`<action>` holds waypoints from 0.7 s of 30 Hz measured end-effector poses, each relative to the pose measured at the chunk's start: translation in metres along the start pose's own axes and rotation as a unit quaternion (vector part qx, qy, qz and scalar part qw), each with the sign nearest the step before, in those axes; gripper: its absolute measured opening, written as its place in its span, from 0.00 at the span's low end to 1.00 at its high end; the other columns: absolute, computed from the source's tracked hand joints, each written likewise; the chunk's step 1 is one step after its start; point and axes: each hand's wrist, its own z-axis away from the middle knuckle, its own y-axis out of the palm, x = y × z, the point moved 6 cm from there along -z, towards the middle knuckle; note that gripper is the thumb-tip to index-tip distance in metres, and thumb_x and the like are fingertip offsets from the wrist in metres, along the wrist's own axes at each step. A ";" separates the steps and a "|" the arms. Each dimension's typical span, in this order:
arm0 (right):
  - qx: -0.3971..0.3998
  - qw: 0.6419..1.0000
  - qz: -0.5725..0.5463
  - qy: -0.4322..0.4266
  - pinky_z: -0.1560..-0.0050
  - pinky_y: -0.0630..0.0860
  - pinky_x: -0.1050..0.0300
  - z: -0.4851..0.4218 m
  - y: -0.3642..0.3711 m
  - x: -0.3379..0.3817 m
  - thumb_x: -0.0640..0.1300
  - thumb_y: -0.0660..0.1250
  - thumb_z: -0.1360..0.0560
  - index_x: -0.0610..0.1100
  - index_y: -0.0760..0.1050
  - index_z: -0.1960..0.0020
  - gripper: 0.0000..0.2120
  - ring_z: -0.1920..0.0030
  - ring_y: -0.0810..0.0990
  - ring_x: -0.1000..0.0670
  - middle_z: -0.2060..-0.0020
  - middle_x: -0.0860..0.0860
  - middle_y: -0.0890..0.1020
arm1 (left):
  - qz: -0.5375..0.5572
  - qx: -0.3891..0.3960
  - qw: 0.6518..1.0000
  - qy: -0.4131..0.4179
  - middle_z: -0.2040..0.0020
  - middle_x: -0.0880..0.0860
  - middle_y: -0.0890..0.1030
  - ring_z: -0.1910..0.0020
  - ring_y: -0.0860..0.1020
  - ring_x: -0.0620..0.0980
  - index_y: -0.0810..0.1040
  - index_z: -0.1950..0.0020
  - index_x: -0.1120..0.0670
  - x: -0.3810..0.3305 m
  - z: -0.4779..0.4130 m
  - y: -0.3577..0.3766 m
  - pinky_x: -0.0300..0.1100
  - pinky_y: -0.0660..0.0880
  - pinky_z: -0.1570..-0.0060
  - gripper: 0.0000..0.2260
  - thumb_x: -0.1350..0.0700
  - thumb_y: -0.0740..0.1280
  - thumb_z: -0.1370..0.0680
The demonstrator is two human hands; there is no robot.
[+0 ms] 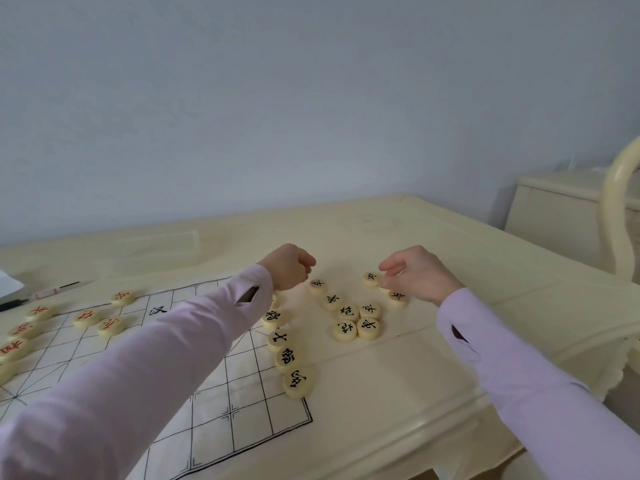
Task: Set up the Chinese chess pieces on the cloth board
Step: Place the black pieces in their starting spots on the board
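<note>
A white cloth board (214, 393) with a black grid lies on the cream table (415, 375). Red-lettered pieces (86, 317) stand on its left part. A row of black-lettered pieces (287, 357) runs along its right edge. Several loose black pieces (346, 311) lie in a cluster on the table to the right of the board. My left hand (289, 266) hovers over the board's far right corner with its fingers curled into a fist; no piece shows in it. My right hand (415, 271) reaches down at the far end of the cluster and pinches a black piece (383, 288) with its fingertips.
Pens (52, 291) and a sheet of paper (7, 285) lie at the far left of the table. A cream chair back (620, 216) and a low cabinet (554, 209) stand beyond the table's right edge. A wall is behind.
</note>
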 end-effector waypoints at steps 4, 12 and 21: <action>0.054 0.998 0.021 -0.028 0.58 0.71 0.63 -0.004 0.022 0.027 0.42 0.74 0.30 0.42 0.81 0.46 0.13 0.56 0.77 0.50 0.55 0.49 0.80 | 0.009 -0.011 1.000 -0.006 0.50 0.54 0.80 0.49 0.79 0.53 0.77 0.38 0.59 0.007 0.001 -0.007 0.46 0.75 0.40 0.18 0.69 0.56 0.24; 0.134 0.985 0.108 -0.025 0.53 0.74 0.57 -0.010 0.062 0.055 0.45 0.75 0.34 0.38 0.82 0.49 0.16 0.56 0.79 0.48 0.58 0.47 0.81 | 0.020 -0.044 0.999 -0.012 0.57 0.56 0.81 0.61 0.78 0.51 0.78 0.41 0.57 0.021 0.007 -0.026 0.39 0.73 0.67 0.12 0.63 0.62 0.24; 0.130 0.976 0.173 -0.003 0.59 0.72 0.58 -0.009 0.074 0.059 0.45 0.75 0.37 0.38 0.80 0.49 0.19 0.61 0.78 0.46 0.60 0.47 0.82 | 0.077 -0.076 0.994 -0.013 0.57 0.56 0.81 0.60 0.80 0.52 0.80 0.45 0.59 0.037 0.015 -0.041 0.46 0.78 0.46 0.09 0.63 0.64 0.24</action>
